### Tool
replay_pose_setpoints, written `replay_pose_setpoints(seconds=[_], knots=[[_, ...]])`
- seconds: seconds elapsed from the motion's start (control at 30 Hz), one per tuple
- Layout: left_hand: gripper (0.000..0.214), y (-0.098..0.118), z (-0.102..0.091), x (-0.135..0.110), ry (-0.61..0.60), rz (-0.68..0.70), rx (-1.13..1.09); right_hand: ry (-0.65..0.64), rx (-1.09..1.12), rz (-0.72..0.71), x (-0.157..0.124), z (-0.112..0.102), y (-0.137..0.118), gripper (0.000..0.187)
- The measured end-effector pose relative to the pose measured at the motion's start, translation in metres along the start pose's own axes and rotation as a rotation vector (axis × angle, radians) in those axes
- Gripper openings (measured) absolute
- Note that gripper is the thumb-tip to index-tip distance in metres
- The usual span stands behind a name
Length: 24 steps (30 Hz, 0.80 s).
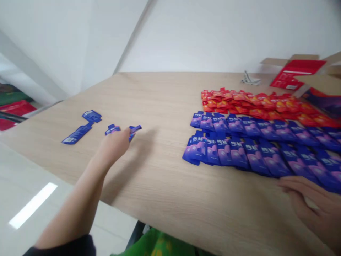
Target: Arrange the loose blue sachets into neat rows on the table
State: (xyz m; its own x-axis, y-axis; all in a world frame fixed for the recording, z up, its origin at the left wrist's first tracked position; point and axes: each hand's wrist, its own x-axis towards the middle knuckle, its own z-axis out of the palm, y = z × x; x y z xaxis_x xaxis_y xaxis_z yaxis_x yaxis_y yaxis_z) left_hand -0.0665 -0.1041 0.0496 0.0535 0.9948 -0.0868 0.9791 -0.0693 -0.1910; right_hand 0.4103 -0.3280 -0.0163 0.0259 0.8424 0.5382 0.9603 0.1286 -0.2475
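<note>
My left hand (115, 144) reaches out over the wooden table (160, 170) and closes on a blue pouch (134, 130); another small blue pouch (112, 129) shows just behind its knuckles. Two more blue pouches lie further left, one long (76, 135) and one short (91, 116). My right hand (314, 206) rests flat at the near right with fingers stretched out, touching the front edge of a row of blue-purple pouches (255, 153). Behind that row lie a second blue row (253, 126) and rows of red-orange pouches (253, 103).
An open cardboard box (322, 80) with red packaging (295, 73) stands at the far right corner. A small metal item (250, 79) lies near the back edge. The white wall rises behind the table. Glossy floor and red-green items (13, 106) lie off to the left.
</note>
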Motion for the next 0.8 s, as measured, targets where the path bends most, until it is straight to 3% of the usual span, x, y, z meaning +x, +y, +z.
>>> replay_pose_setpoints(seconds=[0.1, 0.2, 0.33, 0.43, 0.5, 0.7, 0.8], knots=[[0.038, 0.057, -0.025, -0.013, -0.112, 0.476, -0.168, 0.01, 0.154, -0.062, 0.008, 0.0, -0.012, 0.016], [0.031, 0.127, -0.042, -0.031, -0.295, 0.954, -0.421, -0.028, 0.275, -0.042, 0.015, -0.005, -0.028, 0.031], [0.022, 0.212, -0.049, -0.052, -0.515, 1.379, -0.474, -0.22, 0.313, -0.009, 0.007, -0.019, -0.037, 0.052], [0.019, 0.259, -0.05, -0.062, -0.532, 1.498, -0.424, -0.296, 0.376, -0.029, -0.005, -0.031, -0.032, 0.043], [0.019, 0.284, -0.053, -0.066, -0.503, 1.513, -0.429, -0.269, 0.399, -0.035, -0.011, -0.038, -0.025, 0.035], [0.021, 0.344, -0.075, -0.074, -0.561, 1.535, -0.512, -0.035, 0.269, 0.17, -0.023, -0.06, 0.0, 0.022], [0.029, 0.371, -0.083, -0.075, -0.429, 1.523, -0.46, 0.07, 0.083, 0.209, -0.035, -0.078, 0.025, 0.015]])
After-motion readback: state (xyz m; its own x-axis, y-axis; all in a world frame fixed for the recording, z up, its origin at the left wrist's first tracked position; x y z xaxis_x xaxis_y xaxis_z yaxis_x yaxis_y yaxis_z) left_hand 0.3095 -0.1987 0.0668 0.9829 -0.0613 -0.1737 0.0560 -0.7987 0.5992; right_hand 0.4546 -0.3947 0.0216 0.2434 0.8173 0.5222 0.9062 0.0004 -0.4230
